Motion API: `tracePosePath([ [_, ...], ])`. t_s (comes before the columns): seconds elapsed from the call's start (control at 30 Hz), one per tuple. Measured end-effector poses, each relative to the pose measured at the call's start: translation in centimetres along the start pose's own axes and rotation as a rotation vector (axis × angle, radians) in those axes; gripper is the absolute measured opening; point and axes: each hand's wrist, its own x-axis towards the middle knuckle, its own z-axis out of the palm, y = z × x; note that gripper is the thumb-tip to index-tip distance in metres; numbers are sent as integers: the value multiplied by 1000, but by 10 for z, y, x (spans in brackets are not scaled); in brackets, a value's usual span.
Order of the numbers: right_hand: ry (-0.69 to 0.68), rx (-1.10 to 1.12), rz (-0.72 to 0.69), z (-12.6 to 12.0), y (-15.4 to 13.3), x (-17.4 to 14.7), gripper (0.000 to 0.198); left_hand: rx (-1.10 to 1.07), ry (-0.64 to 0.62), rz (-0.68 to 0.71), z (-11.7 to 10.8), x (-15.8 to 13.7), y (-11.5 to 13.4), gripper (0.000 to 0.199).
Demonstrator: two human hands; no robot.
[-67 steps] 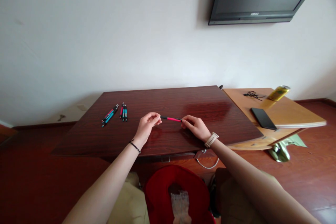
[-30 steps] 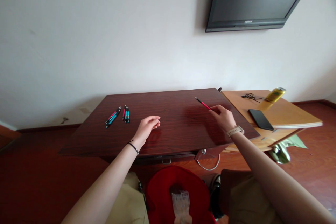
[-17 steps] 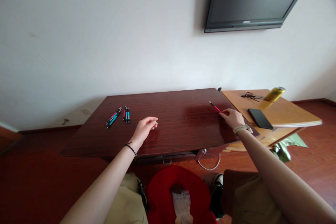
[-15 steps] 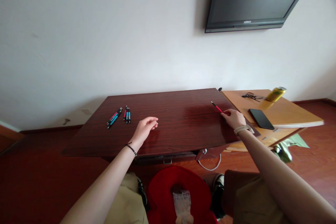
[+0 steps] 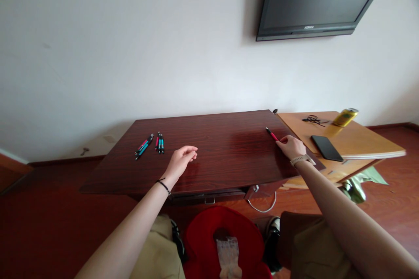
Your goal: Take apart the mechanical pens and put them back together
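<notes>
My right hand is closed on the near end of a pink and black pen, whose other end points away to the left, at the right side of the dark table. Over the table's middle is my left hand, its fingers loosely curled together with nothing visible in them. To the left lie two groups of pens: a slanted bunch of pink and blue ones, and a straighter row of pink and blue ones.
A lighter wooden table adjoins on the right, bearing a black phone, a dark cable and a yellow can. A television hangs on the wall. Below is a red stool between my legs.
The pen in my right hand has tilted slightly, its far end shifting right and a little nearer. My left hand stays as it was. The whole view has drifted very slightly.
</notes>
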Motion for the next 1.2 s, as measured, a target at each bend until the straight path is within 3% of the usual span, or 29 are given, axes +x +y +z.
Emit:
tracePosePath([
  [0.63, -149, -96, 35, -18, -14, -15, 41, 148, -54, 57, -4, 3, -5, 33],
  [0.83, -125, -47, -205, -24, -56, -55, 21, 403, -50, 150, -6, 4, -10, 24],
  [1.07, -227, 31, -444, -18, -105, -101, 27, 793, -65, 360, 1, -1, -18, 18],
  [1.2, -274, 80, -516, -17, -121, -118, 26, 924, 10, 392, -11, 6, -21, 18],
])
